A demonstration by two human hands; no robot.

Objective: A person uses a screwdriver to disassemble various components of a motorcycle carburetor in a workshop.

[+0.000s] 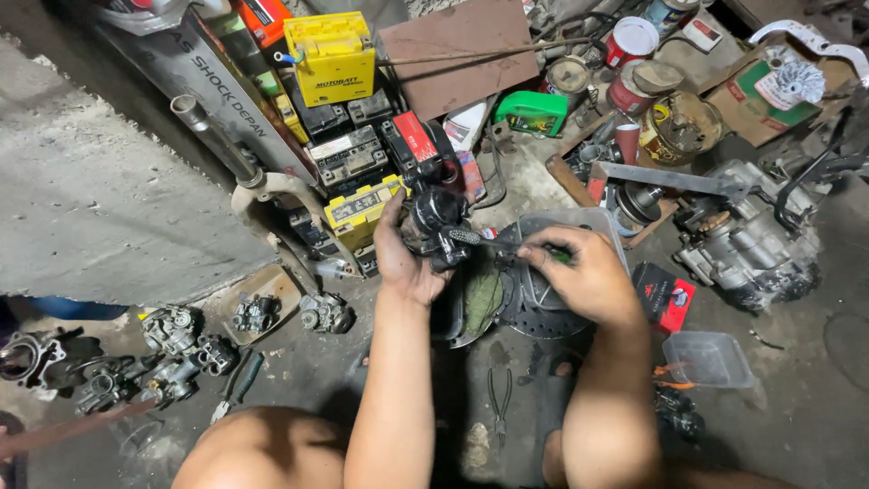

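Left hand (pixel 405 258) clenched around a dark carburetor (pixel 433 222), held up above the floor clutter. Right hand (pixel 584 272) grips a green-handled brush (pixel 493 243), probably a toothbrush, bristles touching the carburetor's side. Directly below the hands: a clear plastic tub (pixel 579 220) and a perforated brake disc (pixel 534 321). Pliers (pixel 498 398) lie on the floor between the arms. More carburetors (pixel 172 330) sit far left. Yellow battery (pixel 330 59) at top, engine block (pixel 747 240) on the right.
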